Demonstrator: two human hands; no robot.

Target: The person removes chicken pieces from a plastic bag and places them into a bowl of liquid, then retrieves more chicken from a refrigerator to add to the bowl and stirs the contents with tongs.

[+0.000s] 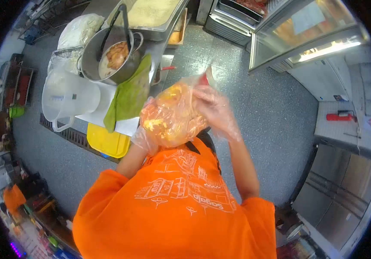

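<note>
Bag location: clear plastic bag [172, 114] of orange-yellow food held up in front of the torso, just beyond the orange shirt [181, 198], right of the worktable edge.
Worktable edge: white worktable [126, 126] ends just left of the bag; green towel [127, 97] drapes over its near right side, close to the bag.
Tabletop near edge: steel pot [91, 48] with food and black-handled utensil inside, frosted plastic pitcher [80, 103] nearer the corner.
Under table corner: yellow plastic item [105, 140], partly hidden.
Open room: grey floor [276, 125] wide to the right; glass door [300, 32] swung open at upper right, well apart.
Bag axis: slanted, lower left to upper right; red-and-white corner points up, away from the body.
Left hand: clear-gloved left hand [146, 139] at bag's lower left, forearm angled inward; fingers mostly hidden, cannot tell spread or pressed.
Right hand: clear-gloved right hand [213, 108] at bag's upper right, elbow bent; fingers together, gripping the film, thumb unclear.
</note>
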